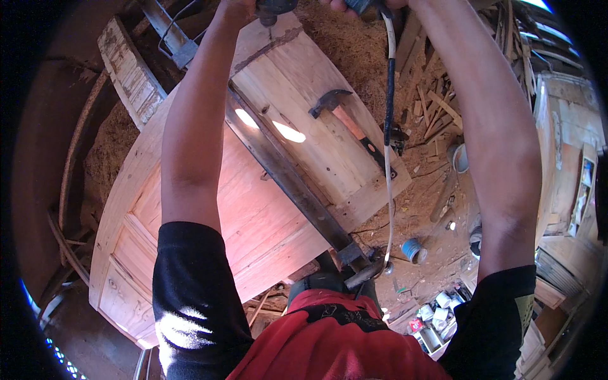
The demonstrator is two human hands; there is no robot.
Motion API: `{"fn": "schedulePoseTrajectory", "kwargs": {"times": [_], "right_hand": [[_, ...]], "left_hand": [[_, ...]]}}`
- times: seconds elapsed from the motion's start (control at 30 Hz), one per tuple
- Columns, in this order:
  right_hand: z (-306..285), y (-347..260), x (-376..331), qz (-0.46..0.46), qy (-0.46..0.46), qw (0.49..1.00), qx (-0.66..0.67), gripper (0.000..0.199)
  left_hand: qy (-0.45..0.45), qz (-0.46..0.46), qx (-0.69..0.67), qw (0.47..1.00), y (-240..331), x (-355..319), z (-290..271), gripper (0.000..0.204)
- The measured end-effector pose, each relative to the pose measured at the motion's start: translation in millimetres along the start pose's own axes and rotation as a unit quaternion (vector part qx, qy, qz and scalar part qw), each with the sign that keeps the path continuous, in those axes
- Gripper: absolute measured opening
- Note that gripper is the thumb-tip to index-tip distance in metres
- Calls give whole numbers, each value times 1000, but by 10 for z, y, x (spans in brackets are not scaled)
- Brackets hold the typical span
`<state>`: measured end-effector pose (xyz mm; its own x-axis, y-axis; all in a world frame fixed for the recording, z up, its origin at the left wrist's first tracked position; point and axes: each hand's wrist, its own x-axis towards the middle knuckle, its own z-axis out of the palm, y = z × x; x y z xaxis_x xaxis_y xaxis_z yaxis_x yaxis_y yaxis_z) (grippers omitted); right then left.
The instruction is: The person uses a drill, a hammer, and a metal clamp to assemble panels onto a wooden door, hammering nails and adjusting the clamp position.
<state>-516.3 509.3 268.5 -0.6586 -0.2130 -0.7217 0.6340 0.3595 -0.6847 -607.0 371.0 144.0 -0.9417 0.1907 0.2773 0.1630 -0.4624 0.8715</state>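
Observation:
At the top edge, my left hand [239, 6] is closed beside the dark front end of a corded power drill [276, 6], partly cut off by the frame. My right hand [338, 5] wraps the drill's bluish rear part, where the cord comes out. The drill's bit points down at the end of a pale wooden panel [297, 63]; whether it touches the wood I cannot tell. A claw hammer [350, 123] with an orange and black handle lies on that panel, nearer to me.
A long metal bar clamp [285, 174] crosses the panelled wooden work, its end close to my body. The black and white cord [389, 95] hangs down at the right. Wood offcuts [437, 111], a blue tin [414, 250] and sawdust lie on the floor. A board [130, 73] leans at left.

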Motion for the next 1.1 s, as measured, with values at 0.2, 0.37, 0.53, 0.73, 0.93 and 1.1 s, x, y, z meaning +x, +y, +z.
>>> {"fn": "schedulePoseTrajectory", "kwargs": {"times": [0.2, 0.37, 0.53, 0.73, 0.93, 1.1], "right_hand": [[19, 30, 19, -17, 14, 999, -32, 21], [28, 38, 31, -32, 15, 999, -31, 20], [36, 61, 92, -22, 19, 999, -24, 20], [42, 106, 122, -29, 15, 999, -35, 21], [16, 188, 188, -23, 22, 999, -20, 21], [110, 313, 424, -42, 20, 996, -73, 22]], "left_hand": [[-26, 22, -10, 999, -76, -13, -44, 35], [-11, 9, -9, 1000, -114, 2, -88, 35], [-14, 31, 2, 999, -177, 18, -146, 35], [23, 52, 52, 997, -256, 7, -190, 37], [17, 12, 41, 999, -378, -21, -213, 38], [31, 31, 48, 998, -812, -27, -621, 38]]}}
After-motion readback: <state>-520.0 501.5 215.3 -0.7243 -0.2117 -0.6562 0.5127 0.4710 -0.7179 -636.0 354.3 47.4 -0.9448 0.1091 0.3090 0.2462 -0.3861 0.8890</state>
